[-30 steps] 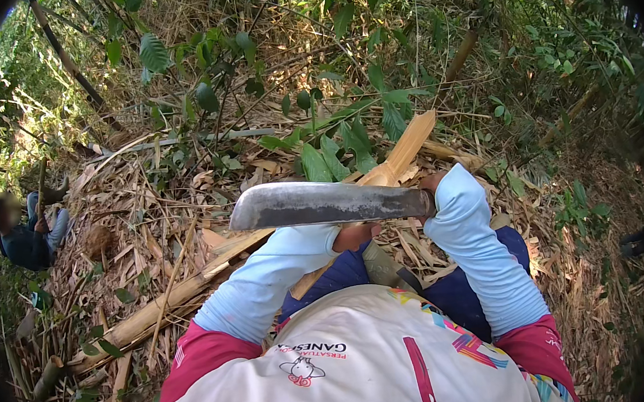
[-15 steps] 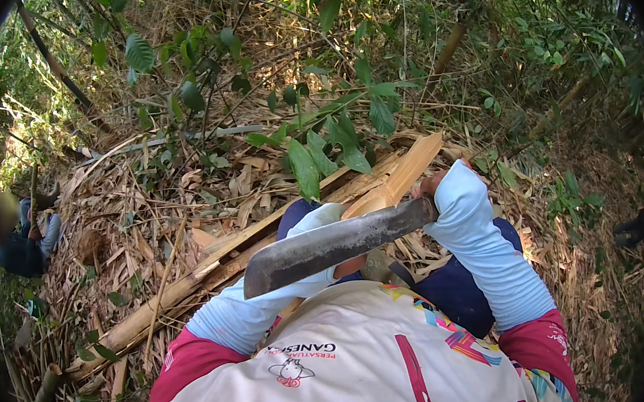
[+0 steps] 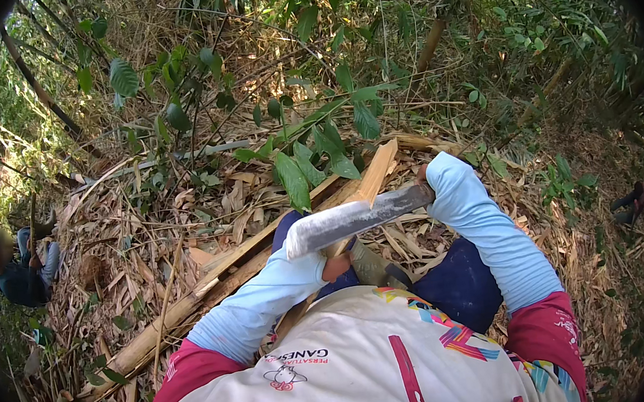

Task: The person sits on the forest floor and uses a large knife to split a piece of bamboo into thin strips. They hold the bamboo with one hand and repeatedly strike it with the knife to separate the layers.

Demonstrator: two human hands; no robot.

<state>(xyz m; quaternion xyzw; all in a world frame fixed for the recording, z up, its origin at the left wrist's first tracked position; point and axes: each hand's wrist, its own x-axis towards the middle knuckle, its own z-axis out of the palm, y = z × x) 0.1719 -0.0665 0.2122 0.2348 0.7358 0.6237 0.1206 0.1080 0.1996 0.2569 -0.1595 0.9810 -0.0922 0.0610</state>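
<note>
A machete (image 3: 363, 219) lies across the middle of the view, its broad grey blade pointing left. My right hand (image 3: 426, 179) is closed round its handle, mostly hidden by the light blue sleeve. Below the blade, my left hand (image 3: 337, 267) grips a split bamboo piece (image 3: 379, 173). The pale upper end of this piece sticks out beyond the blade, and its lower end runs down towards my chest. The blade covers part of it; whether the two touch, I cannot tell. Long split bamboo poles (image 3: 184, 306) lie on the ground beyond my left arm.
Dry bamboo leaves (image 3: 138, 244) litter the ground. A leafy green plant (image 3: 310, 159) hangs close over the bamboo. At the far left a person (image 3: 19, 264) sits low; at the right edge part of another person (image 3: 643, 198) shows. Dense brush stands behind.
The machete has shifted right and its blade has turned, now catching light near the tip. The bamboo piece in my left hand stands steeper and appears narrower.
</note>
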